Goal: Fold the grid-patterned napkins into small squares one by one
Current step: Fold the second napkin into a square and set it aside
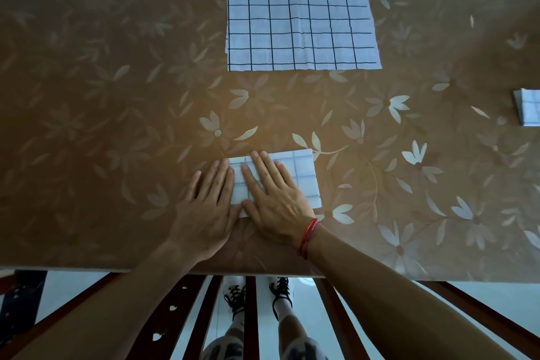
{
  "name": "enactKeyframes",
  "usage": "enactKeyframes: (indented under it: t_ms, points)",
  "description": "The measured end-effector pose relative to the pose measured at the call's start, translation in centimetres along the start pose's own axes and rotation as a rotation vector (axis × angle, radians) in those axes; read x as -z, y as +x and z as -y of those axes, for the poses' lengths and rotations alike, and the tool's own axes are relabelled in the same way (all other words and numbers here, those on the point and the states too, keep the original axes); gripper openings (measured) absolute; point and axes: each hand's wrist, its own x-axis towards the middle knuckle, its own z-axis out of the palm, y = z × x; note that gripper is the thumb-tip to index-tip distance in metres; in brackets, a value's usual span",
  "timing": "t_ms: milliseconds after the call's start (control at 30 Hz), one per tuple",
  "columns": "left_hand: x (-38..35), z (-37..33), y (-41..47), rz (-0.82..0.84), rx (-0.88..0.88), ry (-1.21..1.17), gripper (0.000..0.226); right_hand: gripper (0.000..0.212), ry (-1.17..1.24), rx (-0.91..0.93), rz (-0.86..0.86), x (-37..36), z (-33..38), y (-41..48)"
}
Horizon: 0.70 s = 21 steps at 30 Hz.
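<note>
The folded napkin [304, 175] lies near the front edge of the table [117, 126]. Both hands press it flat with straight fingers — the left hand [204, 213] on its left end, the right hand [274, 199] on its middle. The open napkins [301, 9] lie farther back; a folded stack [529, 108] is at right.

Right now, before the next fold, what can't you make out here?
Head view:
Napkin being folded: left part hidden under left hand and right hand; layer count unreadable.
Flat napkins: far edge cut off by top frame edge; count unclear.
Folded napkin at right: cut off by frame edge.
</note>
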Motion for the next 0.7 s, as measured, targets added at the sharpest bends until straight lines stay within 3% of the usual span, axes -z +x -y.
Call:
enactKeyframes:
  t_ms: [300, 700]
  points:
    - [-0.2, 0.0, 0.0, 0.026, 0.023, -0.016, 0.069, 0.074, -0.155, -0.066, 0.099, 2.2, -7.3, -4.2]
    - [1.2, -0.3, 0.2, 0.078, 0.042, -0.035, 0.068, 0.070, -0.130, -0.057, 0.113, 3.9, -7.3, -4.0]
